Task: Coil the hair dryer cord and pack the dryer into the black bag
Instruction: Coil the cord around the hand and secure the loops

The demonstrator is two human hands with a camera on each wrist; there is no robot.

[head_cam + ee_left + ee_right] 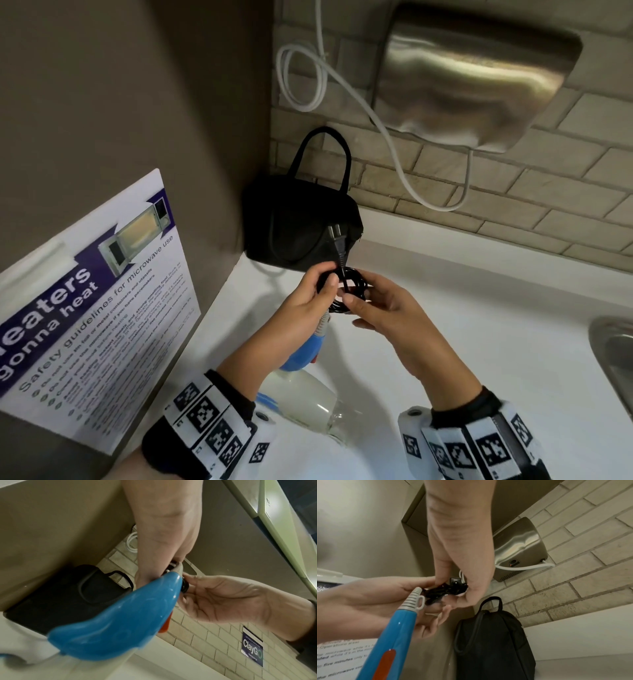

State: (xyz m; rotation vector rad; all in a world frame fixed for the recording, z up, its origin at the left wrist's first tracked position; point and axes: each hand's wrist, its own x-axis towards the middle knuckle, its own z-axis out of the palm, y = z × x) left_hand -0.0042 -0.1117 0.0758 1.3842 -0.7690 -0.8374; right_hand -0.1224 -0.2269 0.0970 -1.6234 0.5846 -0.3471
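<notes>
A blue-and-white hair dryer (305, 383) hangs over the white counter, its blue handle (395, 632) pointing up toward my hands. Its black cord (346, 287) is wound into a small bundle (443, 591) at the handle's end. My left hand (308, 298) grips the bundle and handle top. My right hand (380, 308) pinches the bundle from the other side. The plug (337, 240) sticks up above the coil. The black bag (294, 226) with loop handles stands in the corner just behind, and its opening is not visible.
A steel hand dryer (476, 75) with a white cable (308, 82) hangs on the brick wall above. A microwave safety poster (99, 308) leans at the left. A steel sink edge (613, 356) lies at the right of the white counter (479, 325).
</notes>
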